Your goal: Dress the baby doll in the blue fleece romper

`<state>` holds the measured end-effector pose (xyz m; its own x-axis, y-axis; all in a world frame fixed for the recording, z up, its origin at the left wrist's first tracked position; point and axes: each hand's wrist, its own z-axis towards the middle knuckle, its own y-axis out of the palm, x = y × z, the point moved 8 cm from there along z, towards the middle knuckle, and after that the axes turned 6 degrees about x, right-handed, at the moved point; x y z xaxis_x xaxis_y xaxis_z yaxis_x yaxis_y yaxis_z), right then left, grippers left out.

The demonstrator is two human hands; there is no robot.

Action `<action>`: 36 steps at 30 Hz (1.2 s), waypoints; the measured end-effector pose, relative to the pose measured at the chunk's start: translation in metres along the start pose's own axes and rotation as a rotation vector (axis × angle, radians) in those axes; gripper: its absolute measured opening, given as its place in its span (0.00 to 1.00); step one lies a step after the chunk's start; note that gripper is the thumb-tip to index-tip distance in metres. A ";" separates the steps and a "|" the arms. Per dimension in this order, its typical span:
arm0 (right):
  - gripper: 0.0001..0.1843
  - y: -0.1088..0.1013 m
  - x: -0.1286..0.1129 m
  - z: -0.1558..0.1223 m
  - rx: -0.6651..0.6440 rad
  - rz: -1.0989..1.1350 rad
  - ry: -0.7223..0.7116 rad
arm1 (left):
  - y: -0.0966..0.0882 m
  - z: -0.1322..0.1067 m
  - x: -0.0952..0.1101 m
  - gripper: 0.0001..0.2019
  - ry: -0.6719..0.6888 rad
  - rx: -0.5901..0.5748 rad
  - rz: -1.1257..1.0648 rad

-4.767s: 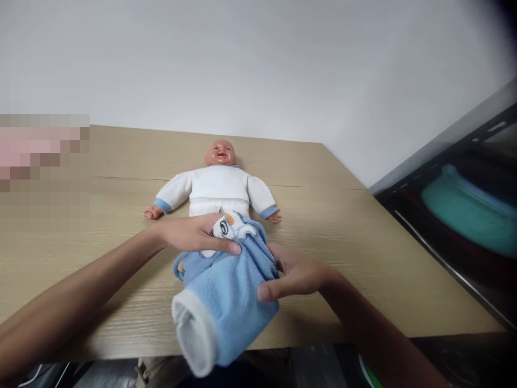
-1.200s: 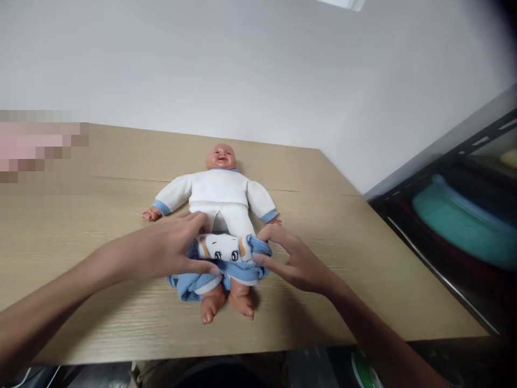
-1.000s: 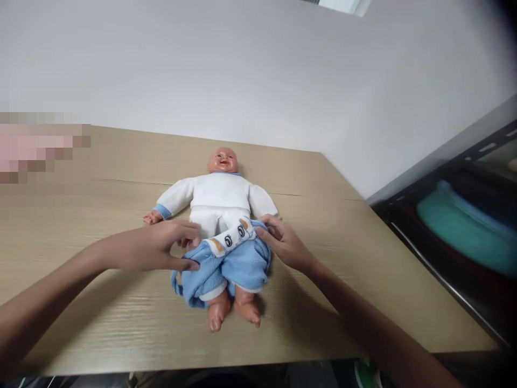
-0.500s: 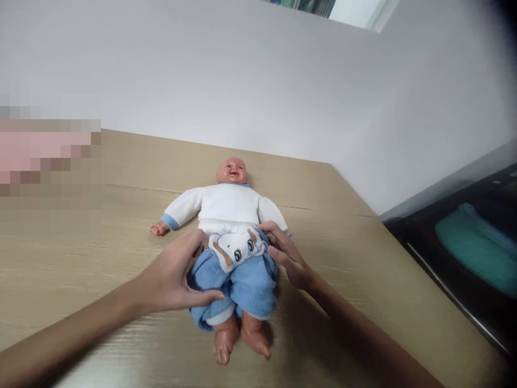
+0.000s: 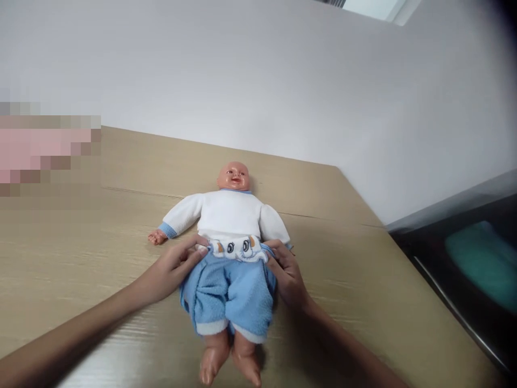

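the doll (image 5: 231, 214) lies on its back on the wooden table (image 5: 351, 280), its long axis running nearly straight from head (image 5: 234, 177) at twelve o'clock to bare feet (image 5: 215, 358) at six; the blue trousers (image 5: 250, 296) follow that line, waistband (image 5: 238, 249) toward twelve, cuffs (image 5: 212, 327) toward six; the left hand (image 5: 174, 269) at nine o'clock clamps thumb and fingers on the waistband, the right hand (image 5: 288, 276) at three pinches its other end
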<state>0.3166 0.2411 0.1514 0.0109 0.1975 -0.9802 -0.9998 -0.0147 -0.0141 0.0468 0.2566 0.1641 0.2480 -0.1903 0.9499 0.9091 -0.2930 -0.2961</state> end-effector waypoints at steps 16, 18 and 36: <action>0.04 0.004 -0.035 -0.014 -0.062 -0.244 -0.430 | 0.002 -0.030 0.040 0.15 0.581 0.123 0.301; 0.05 0.003 -0.029 -0.017 -0.012 -0.202 -0.338 | 0.003 -0.029 0.029 0.11 0.462 0.072 0.196; 0.02 0.008 -0.040 -0.010 -0.024 -0.472 -0.336 | -0.001 -0.021 0.017 0.14 0.185 0.032 0.385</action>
<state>0.3080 0.2234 0.1886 0.4459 0.4886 -0.7500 -0.8870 0.1289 -0.4434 0.0435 0.2341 0.1783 0.5099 -0.4463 0.7354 0.7723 -0.1390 -0.6198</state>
